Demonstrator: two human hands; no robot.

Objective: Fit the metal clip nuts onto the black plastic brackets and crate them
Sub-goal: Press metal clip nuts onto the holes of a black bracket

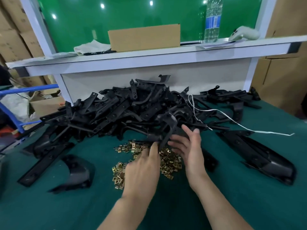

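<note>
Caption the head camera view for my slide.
The left hand and right hand meet at a black bracket over loose clip nuts, before the bracket pile.

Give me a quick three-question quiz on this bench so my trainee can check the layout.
1. True or false: the water bottle stands on the shelf.
2. The clip nuts lie: A in the cardboard box, B loose on the green table, C on the shelf.
3. What trails over the bracket pile on its right side?
Key: 1 true; 2 B; 3 a white string.
</note>
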